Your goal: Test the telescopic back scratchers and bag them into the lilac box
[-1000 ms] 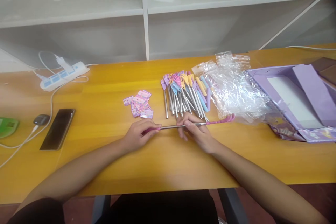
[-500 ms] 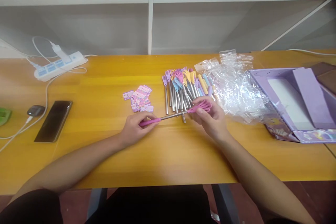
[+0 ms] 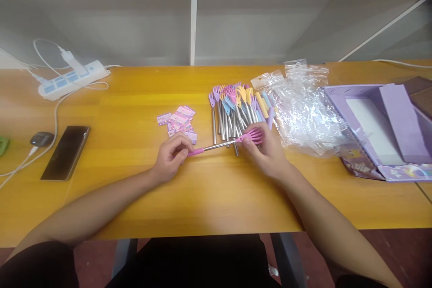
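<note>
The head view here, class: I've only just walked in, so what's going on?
A person's left hand pinches the pink handle end of a slim metal-rod scratcher, and the right hand holds its pink claw-shaped head. Beyond the hands, on the yellow-brown wooden table, lies a pile of similar scratchers with multicoloured heads. Small pink-and-purple printed cards lie to its left; short pastel tubes, clear plastic bags and an open purple box are to its right.

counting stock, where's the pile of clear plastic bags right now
In the head view, the clear plastic bags lie in a pile right of centre on the table, between the coloured tubes and the purple box.
</note>
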Motion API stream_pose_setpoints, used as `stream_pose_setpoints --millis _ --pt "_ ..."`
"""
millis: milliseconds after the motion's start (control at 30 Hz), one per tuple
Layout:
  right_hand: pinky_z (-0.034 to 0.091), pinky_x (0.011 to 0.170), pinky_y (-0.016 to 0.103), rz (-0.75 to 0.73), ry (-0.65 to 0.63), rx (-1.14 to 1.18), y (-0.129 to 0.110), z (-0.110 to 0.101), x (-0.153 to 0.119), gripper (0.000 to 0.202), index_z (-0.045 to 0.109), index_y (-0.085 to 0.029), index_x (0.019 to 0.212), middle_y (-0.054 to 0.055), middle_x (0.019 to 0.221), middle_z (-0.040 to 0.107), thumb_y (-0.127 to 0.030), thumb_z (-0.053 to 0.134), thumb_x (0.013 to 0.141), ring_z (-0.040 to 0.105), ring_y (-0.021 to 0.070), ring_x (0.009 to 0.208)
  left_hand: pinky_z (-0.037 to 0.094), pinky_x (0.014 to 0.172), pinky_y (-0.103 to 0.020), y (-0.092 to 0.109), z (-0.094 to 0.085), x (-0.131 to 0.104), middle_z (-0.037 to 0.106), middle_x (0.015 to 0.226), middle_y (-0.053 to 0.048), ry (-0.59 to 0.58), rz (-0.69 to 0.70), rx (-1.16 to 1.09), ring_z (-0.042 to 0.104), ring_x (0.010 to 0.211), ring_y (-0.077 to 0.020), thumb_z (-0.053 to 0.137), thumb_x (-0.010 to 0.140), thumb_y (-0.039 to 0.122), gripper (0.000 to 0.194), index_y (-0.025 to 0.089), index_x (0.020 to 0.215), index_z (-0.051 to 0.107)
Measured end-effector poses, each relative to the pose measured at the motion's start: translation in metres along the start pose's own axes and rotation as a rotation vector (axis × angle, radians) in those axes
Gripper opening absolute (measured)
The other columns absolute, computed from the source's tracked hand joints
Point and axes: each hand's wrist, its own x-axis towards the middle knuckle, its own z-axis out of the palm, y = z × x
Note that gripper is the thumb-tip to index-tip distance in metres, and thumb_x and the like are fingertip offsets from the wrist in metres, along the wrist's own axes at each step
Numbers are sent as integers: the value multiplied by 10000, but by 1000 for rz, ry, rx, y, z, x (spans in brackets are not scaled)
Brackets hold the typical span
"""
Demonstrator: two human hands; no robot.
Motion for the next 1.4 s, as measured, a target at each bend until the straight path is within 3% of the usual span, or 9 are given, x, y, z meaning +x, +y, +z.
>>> stream_pose_setpoints --millis 200,533,900,1067,1200,1400 --pt "505 672 353 -36 -124 33 -1 8 -3 287 483 -250 1165 63 949 686 -484 604 1050 644 207 769 475 615 -275 3 0 2 628 923 -48 11 -11 -10 554 675 -121 561 1026 304 214 184 888 673" --pt "494 682 337 -49 -172 47 -4 20 -12 321 427 -250 1239 63 995 626 -414 615 1038 614 202 815 481 629 -286 5 1 2 647 873 -41 43 -27 17 574 684 -133 566 986 249 185 188 841 664" --pt "444 571 331 -50 -320 127 -12 41 -22 357 306 -269 1272 -11 825 526 -319 573 1040 519 171 631 416 595 -280 10 0 2 631 824 -37 19 9 104 533 667 -139 560 956 234 185 186 808 661" --pt "440 580 311 -71 -319 115 -12 48 -25 360 285 -264 1280 -29 803 516 -287 553 1041 519 161 627 420 642 -302 8 -1 1 627 806 -36 14 37 116 546 698 -157 542 928 175 169 189 803 655" --pt "461 590 324 -75 -298 22 -14 36 -20 353 343 -243 1281 3 821 588 -304 585 1032 564 176 649 434 681 -309 8 0 3 627 824 -37 -3 55 110 571 748 -169 540 934 161 154 193 826 644" --pt "454 590 315 -122 -233 -203 -18 0 -6 306 541 -245 1274 34 864 659 -395 637 1026 583 168 636 427 628 -278 14 6 6 633 906 -35 -136 58 203 521 686 -139 612 917 197 71 198 977 650"
